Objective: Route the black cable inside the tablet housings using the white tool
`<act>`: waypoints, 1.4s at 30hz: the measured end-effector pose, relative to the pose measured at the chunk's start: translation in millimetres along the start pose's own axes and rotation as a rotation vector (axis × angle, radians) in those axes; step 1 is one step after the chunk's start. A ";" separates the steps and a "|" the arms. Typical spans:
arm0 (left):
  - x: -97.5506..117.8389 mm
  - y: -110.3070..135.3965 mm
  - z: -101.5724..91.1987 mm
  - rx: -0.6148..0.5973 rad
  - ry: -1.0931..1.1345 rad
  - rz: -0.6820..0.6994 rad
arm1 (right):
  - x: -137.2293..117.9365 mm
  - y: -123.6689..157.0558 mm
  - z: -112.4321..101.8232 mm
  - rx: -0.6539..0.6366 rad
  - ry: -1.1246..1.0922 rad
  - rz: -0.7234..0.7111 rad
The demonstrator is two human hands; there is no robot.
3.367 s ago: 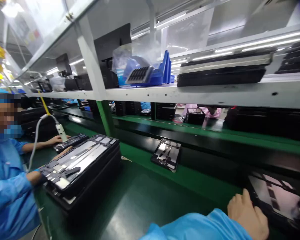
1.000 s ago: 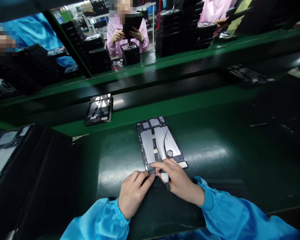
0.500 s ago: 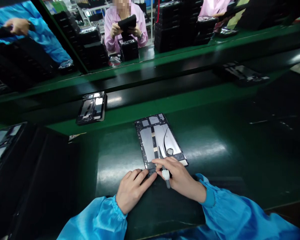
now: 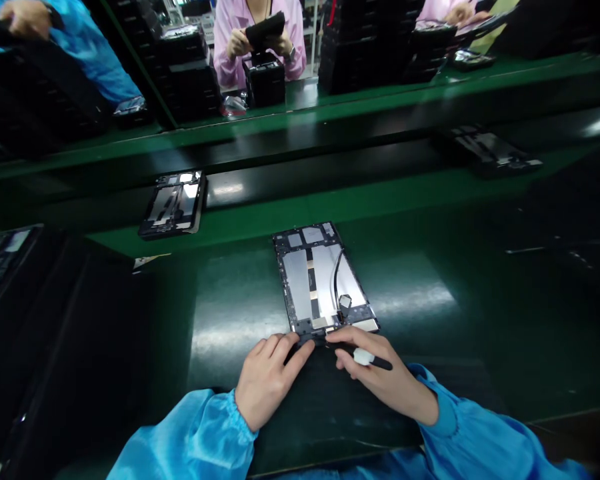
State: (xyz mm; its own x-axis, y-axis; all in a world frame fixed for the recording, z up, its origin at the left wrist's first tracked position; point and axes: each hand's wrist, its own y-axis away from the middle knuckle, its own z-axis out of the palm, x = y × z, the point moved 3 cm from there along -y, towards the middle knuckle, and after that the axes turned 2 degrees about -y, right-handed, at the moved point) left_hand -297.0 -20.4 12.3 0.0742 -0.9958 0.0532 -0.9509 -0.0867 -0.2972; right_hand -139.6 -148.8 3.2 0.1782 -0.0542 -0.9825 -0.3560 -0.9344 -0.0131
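Note:
An opened tablet (image 4: 325, 280) lies on the dark green work surface, its silver inside, ribbon cable and black wire facing up. My left hand (image 4: 270, 373) holds the tablet's near left edge, fingers and thumb closed on the corner. Between the fingers of my right hand (image 4: 375, 367) is a pair of black tweezers (image 4: 381, 363) with a white wrap. The tips point left at the tablet's near edge, where my fingers hide them. A small square part (image 4: 345, 301) on the wire rests near the tablet's lower right.
A stack of opened tablets (image 4: 175, 203) stands at the back left, another (image 4: 497, 150) at the back right. Tall dark stacks (image 4: 55, 347) rise at my left. Beyond the raised ledge (image 4: 300, 113), co-workers in pink and blue sleeves handle black parts.
My right hand has moved slightly right and the tweezers have swung from pointing away to lying nearly sideways at the near edge. My left hand stays at the corner. The view has shifted slightly.

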 end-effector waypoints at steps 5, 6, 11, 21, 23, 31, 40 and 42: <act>-0.2 1.7 1.0 0.003 -0.002 0.000 | 2.2 0.4 -12.2 0.117 0.130 -0.062; -0.4 2.2 1.6 -0.001 -0.004 -0.001 | 3.1 0.6 -14.6 0.139 0.142 -0.062; -1.2 4.4 3.3 -0.014 -0.001 0.001 | 1.8 -1.9 -9.7 0.061 0.082 -0.066; -2.2 6.6 5.8 -0.023 0.011 0.001 | 7.7 -0.7 -19.7 0.159 0.150 -0.029; -4.4 9.0 4.9 -0.016 0.017 0.014 | 9.7 0.4 -19.5 0.160 0.108 -0.016; -11.0 14.0 0.3 0.019 0.042 0.063 | -5.6 -2.5 -1.6 -0.041 0.020 -0.101; -13.3 15.1 -2.0 0.112 0.152 0.050 | -0.2 -0.9 0.9 -0.067 -0.084 0.082; -10.6 20.5 -4.9 0.114 0.198 0.099 | 7.3 3.9 0.1 -0.012 -0.169 0.161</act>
State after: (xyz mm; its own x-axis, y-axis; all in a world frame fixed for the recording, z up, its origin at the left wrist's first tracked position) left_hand -318.8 -11.5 10.3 -0.0886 -0.9755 0.2012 -0.9097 -0.0030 -0.4152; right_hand -139.8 -152.8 -4.1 -0.0364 -0.1444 -0.9889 -0.3562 -0.9227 0.1478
